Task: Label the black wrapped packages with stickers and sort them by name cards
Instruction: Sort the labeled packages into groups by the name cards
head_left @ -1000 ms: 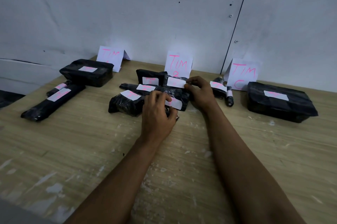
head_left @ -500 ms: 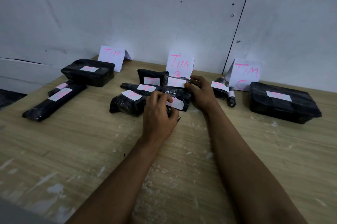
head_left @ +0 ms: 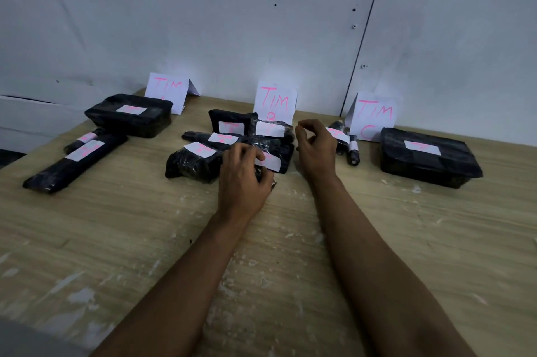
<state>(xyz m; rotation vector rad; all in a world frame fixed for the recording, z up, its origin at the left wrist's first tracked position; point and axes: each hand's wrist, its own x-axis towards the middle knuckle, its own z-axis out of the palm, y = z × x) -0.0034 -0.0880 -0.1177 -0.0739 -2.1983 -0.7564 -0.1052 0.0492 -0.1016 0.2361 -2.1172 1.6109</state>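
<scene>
Wooden table [head_left: 122,240], scuffed with pale flecks, carries everything. At centre, the left hand [head_left: 242,179] curls its fingers over the nearest package [head_left: 271,154] of the middle pile, touching its sticker [head_left: 270,161]. At 1 o'clock from it, the right hand [head_left: 315,147] hovers, fingers loosely curled, holding nothing. Farther off, labelled black packages lie at 10 o'clock [head_left: 130,118] and 2 o'clock [head_left: 427,157]. Three name cards stand at the wall: 11 o'clock [head_left: 168,92], 12 o'clock [head_left: 274,102], 1 o'clock [head_left: 374,115].
</scene>
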